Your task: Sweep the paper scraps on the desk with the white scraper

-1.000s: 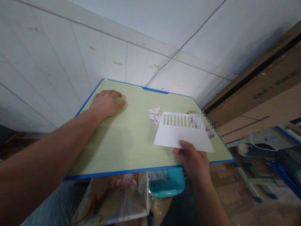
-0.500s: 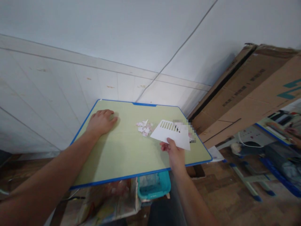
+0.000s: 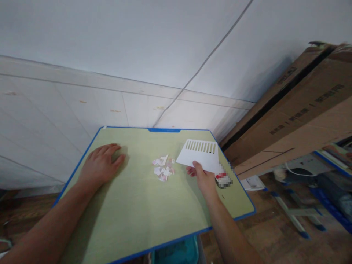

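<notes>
My right hand (image 3: 200,173) pinches the near edge of a white slotted sheet (image 3: 192,157), thumb on top and fingers underneath. The sheet is flat and widens toward me, with a row of long slots along its far edge. It is held tilted above the right part of the desktop. To its left lies a small heap of torn paper scraps (image 3: 164,169), whitish and pinkish. My left hand (image 3: 100,165) rests on the left side of the desktop, fingers spread, holding nothing. A blurred-out item with red on it (image 3: 224,178) lies partly behind my right hand and the sheet.
The pale green desktop (image 3: 132,212) has a blue rim and stands against a white wall (image 3: 132,44). Large cardboard boxes (image 3: 275,124) lean at the right. A teal basket (image 3: 176,253) sits below the front edge. A grey cable (image 3: 202,66) runs down the wall.
The view has shifted, so the desktop appears lower and larger. The slotted sheet in my right hand now uncovers more of the blurred item. My left hand stays spread on the desktop.
</notes>
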Demonstrator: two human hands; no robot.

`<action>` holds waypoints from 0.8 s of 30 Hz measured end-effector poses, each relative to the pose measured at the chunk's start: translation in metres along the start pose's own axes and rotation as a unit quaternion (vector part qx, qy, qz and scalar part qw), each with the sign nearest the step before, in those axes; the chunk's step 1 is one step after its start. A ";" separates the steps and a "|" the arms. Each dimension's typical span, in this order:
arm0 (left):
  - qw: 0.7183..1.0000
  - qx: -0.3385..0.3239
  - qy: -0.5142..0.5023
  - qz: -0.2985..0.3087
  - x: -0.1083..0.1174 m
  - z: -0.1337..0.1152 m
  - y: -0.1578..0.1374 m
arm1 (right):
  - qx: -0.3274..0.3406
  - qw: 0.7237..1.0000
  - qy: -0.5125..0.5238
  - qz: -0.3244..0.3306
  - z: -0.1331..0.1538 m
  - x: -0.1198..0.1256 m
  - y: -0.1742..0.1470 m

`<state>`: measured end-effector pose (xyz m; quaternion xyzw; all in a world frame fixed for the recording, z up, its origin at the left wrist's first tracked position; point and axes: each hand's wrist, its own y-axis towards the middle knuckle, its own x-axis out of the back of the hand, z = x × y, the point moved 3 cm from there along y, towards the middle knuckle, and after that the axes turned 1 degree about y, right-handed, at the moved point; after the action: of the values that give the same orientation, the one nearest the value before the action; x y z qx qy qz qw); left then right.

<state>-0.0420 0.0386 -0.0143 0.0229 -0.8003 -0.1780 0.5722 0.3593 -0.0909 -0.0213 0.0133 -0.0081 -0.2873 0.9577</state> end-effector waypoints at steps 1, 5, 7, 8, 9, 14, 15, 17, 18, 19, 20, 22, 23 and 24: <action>1.000 0.000 0.001 0.001 -0.001 0.001 0.000 | 0.000 1.000 -0.001 0.008 0.000 -0.001 0.001; 1.000 0.000 0.001 0.009 0.000 0.002 0.001 | 0.002 1.000 -0.012 0.022 0.001 -0.005 0.003; 1.000 0.003 0.004 0.016 -0.001 0.002 0.002 | 0.002 1.000 -0.018 0.018 0.000 -0.005 0.004; 1.000 0.005 0.007 0.018 -0.001 0.002 0.002 | 0.002 1.000 -0.019 0.016 -0.001 -0.004 0.004; 1.000 0.007 0.009 0.019 -0.001 0.001 0.002 | 0.002 1.000 -0.018 0.015 -0.002 -0.004 0.005; 1.000 0.004 0.018 0.016 -0.002 -0.003 0.004 | 0.021 1.000 0.004 0.010 -0.005 -0.005 0.008; 1.000 0.007 0.019 0.014 -0.001 -0.005 0.004 | 0.025 1.000 0.008 0.010 -0.005 -0.006 0.009; 1.000 0.015 0.018 0.009 0.001 -0.007 0.005 | 0.026 0.999 0.019 0.005 -0.006 -0.006 0.010; 1.000 0.017 0.018 0.009 0.002 -0.009 0.005 | 0.024 0.999 0.025 0.001 -0.006 -0.005 0.011; 1.000 0.019 0.018 0.012 0.003 -0.010 0.006 | 0.023 0.999 0.031 -0.005 -0.006 -0.004 0.012; 0.999 0.020 0.021 0.019 0.004 -0.011 0.007 | 0.021 0.999 0.037 -0.010 -0.007 -0.003 0.013; 0.999 0.022 0.030 0.036 0.006 -0.013 0.009 | 0.023 0.999 0.043 -0.015 -0.006 -0.001 0.014; 0.998 0.023 0.036 0.045 0.007 -0.014 0.011 | 0.025 0.999 0.044 -0.014 -0.006 0.000 0.015; 0.997 0.026 0.042 0.052 0.008 -0.015 0.013 | 0.026 0.999 0.044 -0.013 -0.005 0.000 0.016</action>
<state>-0.0284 0.0444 0.0013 0.0035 -0.7802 -0.1256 0.6127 0.3680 -0.0778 -0.0258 0.0508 0.0270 -0.2989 0.9525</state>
